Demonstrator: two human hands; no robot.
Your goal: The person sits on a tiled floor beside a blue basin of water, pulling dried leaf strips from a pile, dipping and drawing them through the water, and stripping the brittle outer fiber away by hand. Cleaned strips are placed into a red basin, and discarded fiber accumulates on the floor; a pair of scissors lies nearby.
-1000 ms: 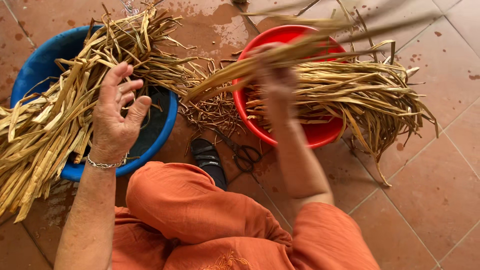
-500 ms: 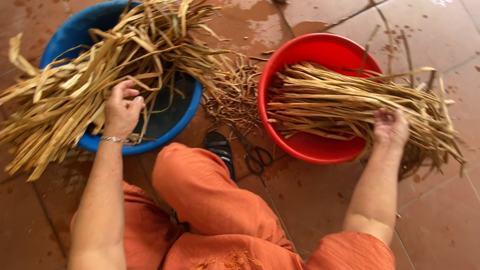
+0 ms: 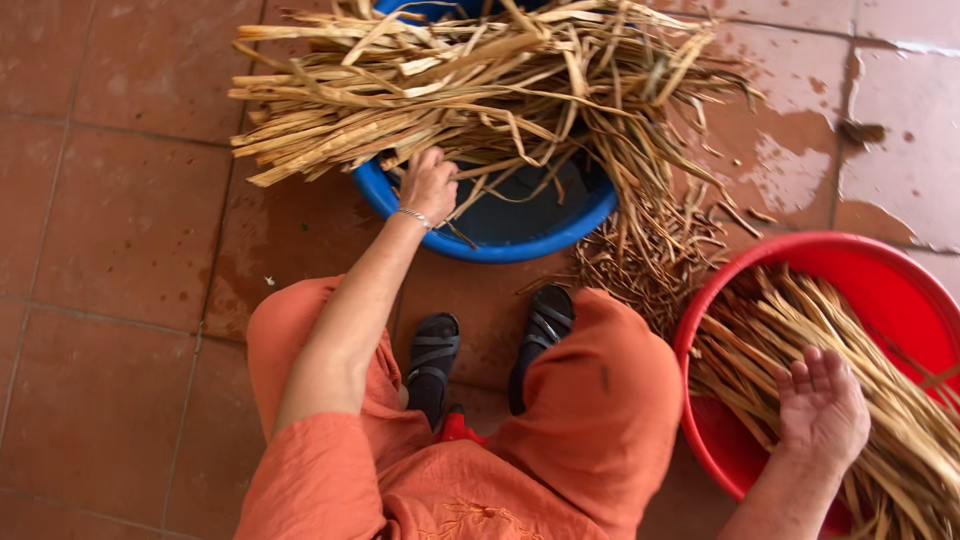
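Observation:
My left hand [image 3: 428, 186] reaches into the blue basin [image 3: 500, 240] and closes on dry tan plant strips [image 3: 450, 90] that lie piled across its rim. A thin bracelet circles that wrist. My right hand [image 3: 822, 410] rests palm down with fingers spread on the bundle of strips [image 3: 870, 400] lying in the red basin [image 3: 720, 440] at the right. It grips nothing.
I sit with orange trousers [image 3: 560, 430] and black sandals [image 3: 545, 325] between the two basins. Loose strip scraps [image 3: 650, 260] litter the floor between them. The terracotta tile floor [image 3: 120, 230] has wet patches at the upper right.
The view has swung left, so the blue basin sits at centre and the red one at the right edge. My right hand has settled flat on the strips in the red basin.

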